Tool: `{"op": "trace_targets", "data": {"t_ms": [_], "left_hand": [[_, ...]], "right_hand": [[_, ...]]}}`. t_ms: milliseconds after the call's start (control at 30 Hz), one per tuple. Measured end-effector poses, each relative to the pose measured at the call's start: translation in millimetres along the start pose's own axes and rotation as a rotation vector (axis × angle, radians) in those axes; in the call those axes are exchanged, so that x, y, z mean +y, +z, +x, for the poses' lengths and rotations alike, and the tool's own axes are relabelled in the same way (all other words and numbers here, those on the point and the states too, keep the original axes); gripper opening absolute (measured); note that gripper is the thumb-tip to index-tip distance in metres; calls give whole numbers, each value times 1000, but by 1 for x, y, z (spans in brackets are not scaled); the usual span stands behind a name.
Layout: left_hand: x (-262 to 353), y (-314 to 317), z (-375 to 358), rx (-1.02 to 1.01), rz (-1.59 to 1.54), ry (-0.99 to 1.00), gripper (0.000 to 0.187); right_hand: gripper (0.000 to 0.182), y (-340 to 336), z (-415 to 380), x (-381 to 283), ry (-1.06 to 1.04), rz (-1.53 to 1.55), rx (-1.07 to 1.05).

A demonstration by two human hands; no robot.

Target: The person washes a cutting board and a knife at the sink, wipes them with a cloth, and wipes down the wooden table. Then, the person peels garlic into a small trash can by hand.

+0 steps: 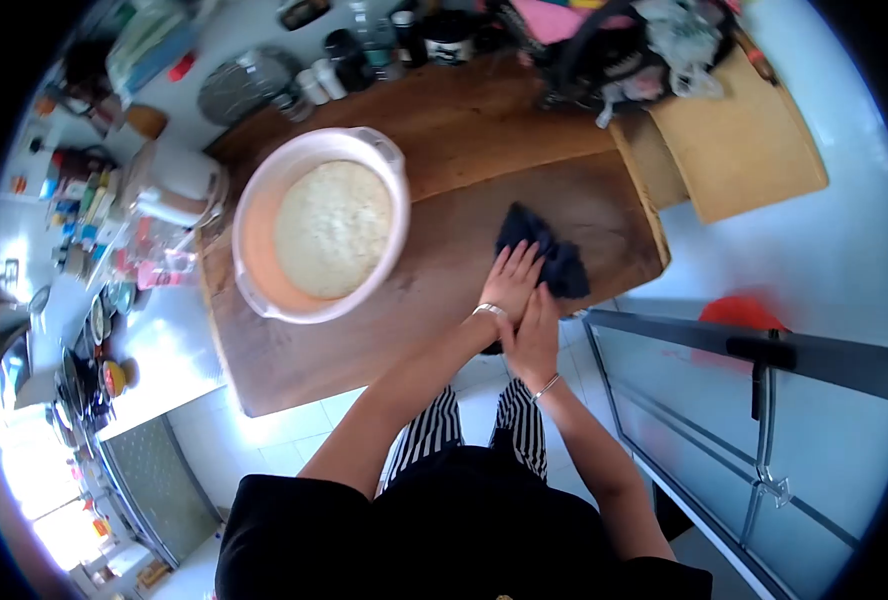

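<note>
My left hand lies flat with fingers stretched over a crumpled dark cloth near the front right of the wooden table. Close against it, my right hand has its fingers extended and pressed together, their tips reaching the cloth's lower edge. Neither hand visibly wraps round the cloth. A bracelet circles each wrist. To the left on the table stands a large pale pink basin holding a whitish mass that looks like dough.
Bottles and jars line the table's back edge. A black bag-like heap with plastic bags sits at the back right, by a cardboard box. A glass-panelled metal frame stands on my right, with a blurred red object behind it.
</note>
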State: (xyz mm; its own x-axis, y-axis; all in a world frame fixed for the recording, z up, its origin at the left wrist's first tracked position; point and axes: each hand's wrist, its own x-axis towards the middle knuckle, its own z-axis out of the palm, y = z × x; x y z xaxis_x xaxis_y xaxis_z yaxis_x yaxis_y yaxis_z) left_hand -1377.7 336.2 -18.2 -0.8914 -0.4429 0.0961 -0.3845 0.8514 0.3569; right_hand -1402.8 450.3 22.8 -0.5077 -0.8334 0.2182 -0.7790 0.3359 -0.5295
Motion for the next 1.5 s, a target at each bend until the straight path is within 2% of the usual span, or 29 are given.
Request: {"op": "trace_targets", "data": {"t_ms": [100,133,200,267,333,400,467,567,733,800,833,867,900,1067,1167,1233,1267,1333,1433,1467,1500], "left_hand": [[-56,-38,-96,24,70,-157,54],[-66,-60,-129,-5,24,-207,55],[-85,-83,-191,45,-8,-266,63],[-98,-102,-239,25,7,-366,66],[-112,-110,-272,91,28,-444,65],[-123,-104,-291,159,88,-493,63],[-118,-105,-287,176,74,-519,60],[-104,-104,-268,225,55,-541,57],[-77,-91,-226,153,-9,-402,67],[-65,-78,-207,97,-5,-323,67],[-54,-78,-188,88,-12,-324,67],[-39,-77,-168,77,-11,-350,67],[-31,-74,-153,62,-14,-346,67],[-9,-59,-89,-34,44,-236,65],[-15,-53,-69,-72,29,-157,63],[-27,-49,-63,-54,18,-111,61],[-35,-48,-63,-45,8,-113,62],[-53,-53,-65,22,45,-138,63],[-112,-69,-78,111,142,-271,63],[-139,-79,-89,148,150,-345,63],[-169,-90,-105,185,186,-425,63]], "right_hand": [[61,8,-5,-73,-212,23,-179],[61,14,0,-92,-228,30,-176],[63,26,17,-125,-205,312,-45],[70,56,35,-158,496,1029,-337],[65,48,70,-186,880,1314,-653],[58,82,83,-182,934,1419,-670],[51,99,85,-178,982,1524,-693],[28,87,82,-174,976,1426,-438],[24,41,57,-106,989,1473,-375],[26,16,52,-75,1015,1481,-224],[27,12,48,-42,985,1477,-257],[26,-12,52,-9,980,1597,-219],[24,-24,56,11,1042,1582,-184],[24,-46,75,122,997,1575,-184],[32,-67,59,84,990,1564,-230],[42,-61,33,52,948,1802,-278],[42,-46,21,36,951,1792,-320],[46,-6,-5,-4,496,1111,-296],[47,49,12,-79,153,958,-356],[48,78,20,-98,-27,701,-358],[50,98,31,-128,-22,666,-417]]}}
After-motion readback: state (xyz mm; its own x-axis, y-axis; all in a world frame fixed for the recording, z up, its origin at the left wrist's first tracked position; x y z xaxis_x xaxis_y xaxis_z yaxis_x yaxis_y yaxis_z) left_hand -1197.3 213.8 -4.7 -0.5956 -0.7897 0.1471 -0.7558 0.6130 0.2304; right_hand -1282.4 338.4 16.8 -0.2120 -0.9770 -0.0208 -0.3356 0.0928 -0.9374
